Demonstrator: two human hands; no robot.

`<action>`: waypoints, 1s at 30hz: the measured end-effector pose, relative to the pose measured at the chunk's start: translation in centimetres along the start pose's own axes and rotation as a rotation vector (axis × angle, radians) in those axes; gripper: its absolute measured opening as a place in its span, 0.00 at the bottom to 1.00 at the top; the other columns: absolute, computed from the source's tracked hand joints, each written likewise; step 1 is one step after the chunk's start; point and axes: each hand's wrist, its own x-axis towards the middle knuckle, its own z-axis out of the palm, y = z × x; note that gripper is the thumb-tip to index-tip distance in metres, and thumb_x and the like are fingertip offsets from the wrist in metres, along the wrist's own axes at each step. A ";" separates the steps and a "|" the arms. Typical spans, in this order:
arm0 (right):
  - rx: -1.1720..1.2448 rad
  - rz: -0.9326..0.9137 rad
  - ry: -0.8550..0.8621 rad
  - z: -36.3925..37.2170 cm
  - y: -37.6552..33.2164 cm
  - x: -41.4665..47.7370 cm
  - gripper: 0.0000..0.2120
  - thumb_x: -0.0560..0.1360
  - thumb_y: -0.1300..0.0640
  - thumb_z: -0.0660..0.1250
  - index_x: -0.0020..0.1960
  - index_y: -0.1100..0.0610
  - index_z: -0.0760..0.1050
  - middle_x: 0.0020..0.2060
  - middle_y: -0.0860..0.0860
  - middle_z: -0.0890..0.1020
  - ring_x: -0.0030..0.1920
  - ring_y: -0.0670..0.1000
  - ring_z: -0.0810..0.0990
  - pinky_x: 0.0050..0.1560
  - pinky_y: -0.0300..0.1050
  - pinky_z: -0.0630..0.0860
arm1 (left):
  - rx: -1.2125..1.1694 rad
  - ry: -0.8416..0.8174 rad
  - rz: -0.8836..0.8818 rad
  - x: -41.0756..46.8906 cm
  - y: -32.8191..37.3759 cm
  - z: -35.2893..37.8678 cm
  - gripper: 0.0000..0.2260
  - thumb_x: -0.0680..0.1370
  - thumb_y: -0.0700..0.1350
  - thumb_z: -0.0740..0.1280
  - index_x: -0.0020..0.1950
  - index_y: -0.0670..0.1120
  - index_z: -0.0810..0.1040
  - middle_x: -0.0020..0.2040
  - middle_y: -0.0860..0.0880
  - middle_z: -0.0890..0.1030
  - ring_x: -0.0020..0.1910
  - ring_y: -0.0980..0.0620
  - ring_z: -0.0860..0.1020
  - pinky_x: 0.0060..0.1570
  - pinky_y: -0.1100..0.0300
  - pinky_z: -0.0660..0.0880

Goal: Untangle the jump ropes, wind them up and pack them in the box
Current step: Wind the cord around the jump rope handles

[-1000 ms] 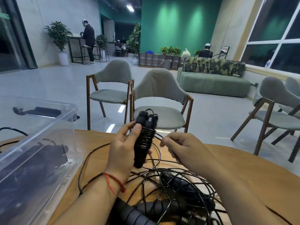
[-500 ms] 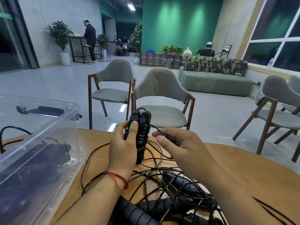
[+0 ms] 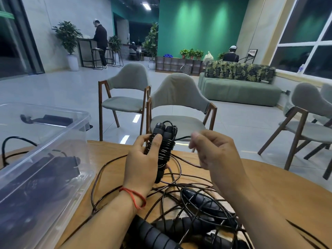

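My left hand (image 3: 142, 164) grips a pair of black jump-rope handles (image 3: 162, 141) held upright, with several turns of thin black cord wound round them. My right hand (image 3: 213, 151) is to their right and pinches the same cord, which runs taut from the handles to its fingertips. Below both hands a tangle of black cord and more ribbed black handles (image 3: 197, 218) lies on the wooden table (image 3: 269, 186). A clear plastic box (image 3: 53, 159) stands at the left with dark ropes inside.
Two grey chairs (image 3: 179, 97) stand just beyond the table's far edge and more at the right. A loop of cord (image 3: 100, 177) lies between the box and my left forearm. People are far off in the room.
My right hand has carried the cord round the handles, from low beside them up and out to the right. More turns now sit on the handles, which my left hand holds a little higher.
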 end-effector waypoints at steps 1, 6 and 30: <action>-0.004 0.005 -0.069 0.5 -0.2 -0.3 0.15 0.86 0.55 0.64 0.43 0.54 0.84 0.29 0.51 0.72 0.29 0.48 0.70 0.31 0.43 0.70 | 0.071 0.031 0.044 0.0 -0.1 0.1 0.14 0.83 0.59 0.65 0.64 0.53 0.75 0.43 0.47 0.86 0.37 0.50 0.86 0.31 0.56 0.82; -0.013 0.099 -0.245 3.4 0.7 -1.2 0.10 0.86 0.59 0.65 0.58 0.48 0.84 0.58 0.45 0.79 0.55 0.47 0.84 0.49 0.50 0.87 | 0.130 0.133 0.047 -0.1 -0.4 0.3 0.17 0.81 0.62 0.65 0.65 0.56 0.68 0.50 0.53 0.83 0.44 0.59 0.84 0.37 0.67 0.78; -0.024 0.190 -0.249 -0.6 1.0 0.3 0.08 0.85 0.62 0.64 0.54 0.54 0.81 0.52 0.50 0.84 0.52 0.49 0.85 0.42 0.48 0.84 | -0.470 -0.553 -0.314 0.6 -0.9 -0.5 0.27 0.74 0.51 0.76 0.72 0.46 0.78 0.68 0.38 0.80 0.67 0.36 0.80 0.63 0.26 0.75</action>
